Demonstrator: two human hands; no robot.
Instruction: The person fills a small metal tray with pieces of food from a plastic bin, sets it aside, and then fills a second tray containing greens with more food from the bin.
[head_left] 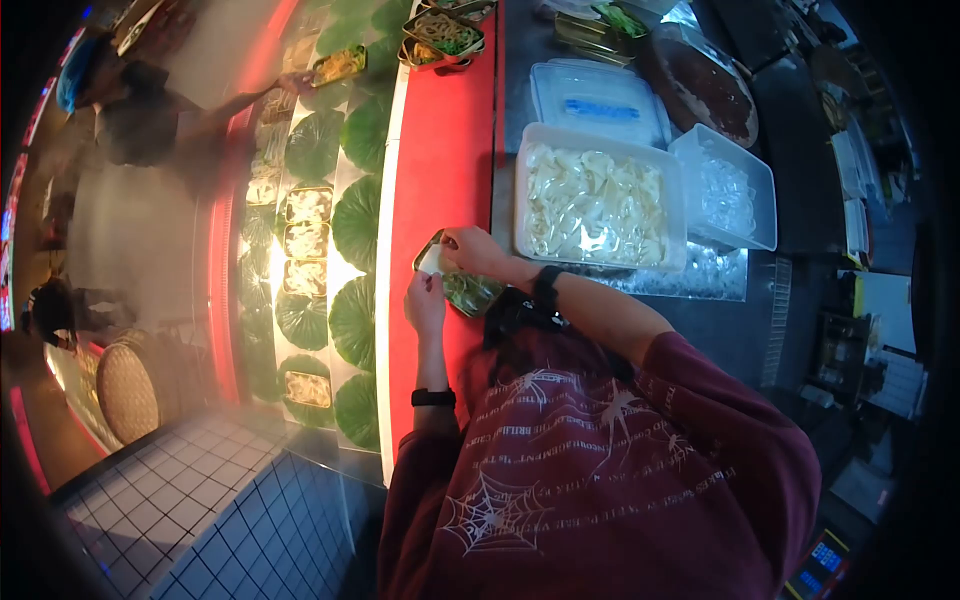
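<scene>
On the red counter strip lies a small tray with green leaves. My left hand is at its left edge, fingers pinched on a pale white piece. From the right, my right hand reaches over the tray's far end, its fingers closed on the same pale piece. Both hands nearly touch. To the right stands a clear tub of pale, wet slices, apart from my hands.
Behind the tub lies a clear lid; a smaller tub stands right. Filled trays sit at the far end. Left are leaves and gold trays. Across the counter a person holds a food tray.
</scene>
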